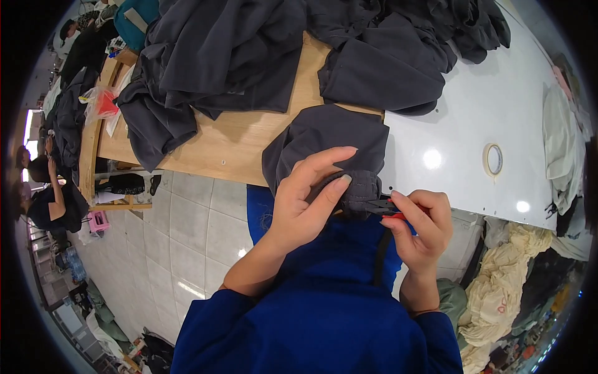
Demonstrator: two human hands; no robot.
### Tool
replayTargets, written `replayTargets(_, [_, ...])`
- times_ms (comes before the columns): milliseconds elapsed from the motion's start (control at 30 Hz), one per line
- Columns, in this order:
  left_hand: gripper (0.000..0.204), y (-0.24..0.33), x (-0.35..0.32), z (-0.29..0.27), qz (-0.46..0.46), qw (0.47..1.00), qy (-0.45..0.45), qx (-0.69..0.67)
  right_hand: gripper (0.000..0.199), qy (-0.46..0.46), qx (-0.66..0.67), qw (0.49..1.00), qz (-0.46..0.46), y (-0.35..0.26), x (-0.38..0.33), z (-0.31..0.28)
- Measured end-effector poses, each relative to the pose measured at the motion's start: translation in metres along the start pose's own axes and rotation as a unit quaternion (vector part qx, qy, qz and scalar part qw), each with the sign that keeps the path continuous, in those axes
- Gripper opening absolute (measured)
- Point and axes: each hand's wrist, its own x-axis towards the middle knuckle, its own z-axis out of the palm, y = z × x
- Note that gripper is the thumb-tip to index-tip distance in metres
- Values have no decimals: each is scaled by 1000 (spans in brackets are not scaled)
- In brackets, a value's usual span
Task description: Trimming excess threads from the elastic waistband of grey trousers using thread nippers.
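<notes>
Head view. Our left hand (305, 202) pinches the ribbed cuff (356, 190) of a dark garment (327, 140) that hangs over the near edge of the table (473, 112), where wood meets the white top. Our right hand (420, 227) closes its fingers on small snips (383, 206), tips at the cuff. Risk, as we judge it: the blades sit close to the left fingertips and to the knit, so a slip could nick either. Tape roll (493, 159) lies well apart, toward the right edge.

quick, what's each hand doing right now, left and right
Left hand: closed on the ribbed cuff of the dark grey garment.
Right hand: closed on small red-handled snips at the cuff.
</notes>
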Motion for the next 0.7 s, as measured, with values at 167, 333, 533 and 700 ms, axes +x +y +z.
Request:
replayTargets(167, [35,1,-1,2,-7,1000,-4,12,38,-7,-10,1000,-18,-1,2,1])
replayTargets(333, [35,1,-1,2,-6,1000,11,20,36,-2,-14,1000,-17,1,2,2])
replayTargets(533, [35,3,0,4,-9,998,20,54,38,2,-10,1000,-9,-2,2,2])
replayTargets(700, [36,4,0,5,-7,997,24,71,40,-4,-41,999,-24,-5,4,2])
